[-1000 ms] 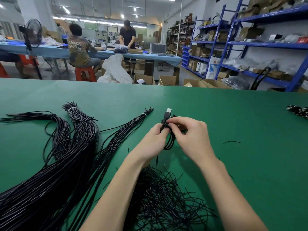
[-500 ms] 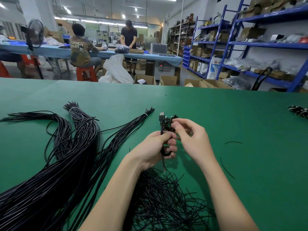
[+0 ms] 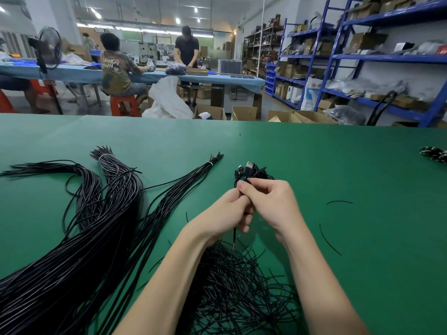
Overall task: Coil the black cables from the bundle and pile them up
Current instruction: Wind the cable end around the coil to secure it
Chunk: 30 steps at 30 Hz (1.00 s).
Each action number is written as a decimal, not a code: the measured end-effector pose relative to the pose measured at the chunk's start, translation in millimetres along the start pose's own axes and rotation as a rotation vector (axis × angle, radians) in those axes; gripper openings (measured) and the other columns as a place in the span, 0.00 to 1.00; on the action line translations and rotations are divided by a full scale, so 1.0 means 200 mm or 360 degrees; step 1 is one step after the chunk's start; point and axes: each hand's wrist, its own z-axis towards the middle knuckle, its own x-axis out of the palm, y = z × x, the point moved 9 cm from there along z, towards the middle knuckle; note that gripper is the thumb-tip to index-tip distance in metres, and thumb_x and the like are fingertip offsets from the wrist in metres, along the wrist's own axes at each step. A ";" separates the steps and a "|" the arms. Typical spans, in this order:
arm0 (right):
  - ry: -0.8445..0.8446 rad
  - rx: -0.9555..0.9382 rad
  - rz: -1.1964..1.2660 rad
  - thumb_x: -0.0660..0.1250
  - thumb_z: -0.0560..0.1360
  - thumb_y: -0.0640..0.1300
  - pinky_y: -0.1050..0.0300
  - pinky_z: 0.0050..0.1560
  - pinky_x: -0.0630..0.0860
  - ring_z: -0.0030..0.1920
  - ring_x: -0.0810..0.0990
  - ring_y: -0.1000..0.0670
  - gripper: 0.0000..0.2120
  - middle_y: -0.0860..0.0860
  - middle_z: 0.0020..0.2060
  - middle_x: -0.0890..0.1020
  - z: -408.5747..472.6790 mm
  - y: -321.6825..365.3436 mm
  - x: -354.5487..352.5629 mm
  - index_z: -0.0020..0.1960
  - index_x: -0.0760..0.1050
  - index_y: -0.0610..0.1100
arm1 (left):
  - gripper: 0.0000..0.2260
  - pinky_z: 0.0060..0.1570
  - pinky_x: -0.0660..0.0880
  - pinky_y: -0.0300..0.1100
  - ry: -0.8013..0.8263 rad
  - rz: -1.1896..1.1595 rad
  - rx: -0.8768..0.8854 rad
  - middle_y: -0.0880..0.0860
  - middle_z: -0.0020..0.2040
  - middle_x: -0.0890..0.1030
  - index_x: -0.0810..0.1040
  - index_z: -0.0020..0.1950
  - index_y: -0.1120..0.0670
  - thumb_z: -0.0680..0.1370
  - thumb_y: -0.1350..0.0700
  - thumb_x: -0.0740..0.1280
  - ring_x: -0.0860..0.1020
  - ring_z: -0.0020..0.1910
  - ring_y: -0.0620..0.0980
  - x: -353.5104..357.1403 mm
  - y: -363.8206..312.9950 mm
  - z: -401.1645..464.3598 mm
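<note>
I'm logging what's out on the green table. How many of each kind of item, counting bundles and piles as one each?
Long black cable bundles: 3
Coiled cable held in both hands: 1
Pile of short black ties: 1
Loose ties: 2
Black-and-white item at right edge: 1
Total: 8

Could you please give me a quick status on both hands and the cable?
Left hand and right hand both grip the coiled cable above the green table. Uncoiled bundles wait left. Nothing in the way.

There was only one view, worn on the person's head. It looked forward and down across the green counter (image 3: 314, 165), close above both forearms, and took in the workshop beyond, with blue shelves (image 3: 387, 56) on the right.
</note>
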 end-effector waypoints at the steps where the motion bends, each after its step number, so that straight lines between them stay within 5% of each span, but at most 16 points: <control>1: -0.0027 0.0012 0.0023 0.77 0.74 0.47 0.77 0.34 0.71 0.33 0.80 0.69 0.09 0.62 0.34 0.84 0.00 -0.01 0.00 0.52 0.86 0.46 | 0.08 0.26 0.66 0.36 0.0004 -0.0105 -0.0031 0.47 0.31 0.65 0.68 0.48 0.57 0.83 0.61 0.52 0.64 0.25 0.44 0.01 0.01 0.00; 4: -0.0046 0.0129 0.0099 0.76 0.75 0.45 0.68 0.28 0.74 0.25 0.78 0.61 0.10 0.57 0.30 0.82 0.00 -0.04 0.00 0.53 0.85 0.41 | 0.08 0.26 0.60 0.36 0.0064 -0.0505 -0.0148 0.48 0.32 0.63 0.65 0.46 0.53 0.82 0.61 0.51 0.58 0.27 0.45 0.04 0.03 0.00; 9: 0.0048 0.0385 0.0431 0.76 0.75 0.44 0.54 0.33 0.80 0.28 0.78 0.54 0.14 0.46 0.46 0.84 -0.02 -0.11 0.03 0.58 0.82 0.40 | 0.11 0.29 0.56 0.36 0.0109 -0.0939 -0.0237 0.50 0.35 0.65 0.71 0.56 0.54 0.85 0.54 0.50 0.58 0.30 0.44 0.06 0.05 0.00; 12: 0.0051 0.0307 0.0364 0.76 0.75 0.45 0.55 0.38 0.82 0.29 0.78 0.56 0.11 0.50 0.41 0.85 -0.01 -0.10 0.03 0.55 0.84 0.41 | 0.09 0.28 0.56 0.36 -0.0009 -0.0879 -0.0216 0.50 0.34 0.66 0.68 0.59 0.57 0.85 0.58 0.50 0.58 0.29 0.44 0.01 0.06 0.01; 15: 0.0052 0.0123 -0.0073 0.74 0.74 0.56 0.73 0.33 0.72 0.30 0.78 0.63 0.10 0.56 0.31 0.85 0.00 -0.03 0.00 0.42 0.86 0.50 | 0.09 0.28 0.59 0.35 -0.0055 -0.0616 -0.0119 0.49 0.34 0.67 0.71 0.56 0.59 0.85 0.61 0.51 0.59 0.29 0.44 -0.02 0.04 0.02; 18: -0.0017 0.0003 -0.0363 0.73 0.73 0.62 0.71 0.28 0.66 0.26 0.73 0.62 0.19 0.58 0.25 0.81 0.01 0.02 -0.04 0.29 0.81 0.52 | 0.13 0.32 0.67 0.35 -0.0072 -0.0261 0.0008 0.47 0.35 0.68 0.75 0.47 0.55 0.86 0.56 0.54 0.64 0.29 0.43 -0.03 -0.01 0.01; 21: -0.0116 -0.0049 -0.0390 0.74 0.72 0.61 0.69 0.27 0.64 0.23 0.69 0.59 0.21 0.56 0.21 0.76 0.01 0.04 -0.08 0.28 0.81 0.48 | 0.13 0.34 0.68 0.35 -0.0079 -0.0167 0.0067 0.48 0.36 0.69 0.72 0.44 0.55 0.87 0.54 0.55 0.66 0.30 0.42 -0.03 -0.03 0.01; 27: 0.0041 0.0019 -0.0041 0.78 0.68 0.59 0.52 0.44 0.68 0.41 0.73 0.54 0.23 0.33 0.45 0.82 -0.01 0.03 -0.06 0.40 0.84 0.37 | 0.12 0.34 0.71 0.38 0.0137 -0.0652 -0.0050 0.53 0.39 0.74 0.78 0.46 0.59 0.85 0.60 0.59 0.68 0.32 0.45 -0.02 -0.01 -0.02; 30: 0.0047 0.0001 0.0063 0.80 0.66 0.56 0.61 0.43 0.73 0.39 0.76 0.57 0.19 0.35 0.46 0.83 -0.01 0.03 -0.06 0.41 0.86 0.39 | 0.09 0.35 0.76 0.37 0.0166 -0.0911 -0.0239 0.55 0.39 0.77 0.82 0.47 0.61 0.82 0.62 0.62 0.71 0.32 0.45 -0.02 0.03 -0.03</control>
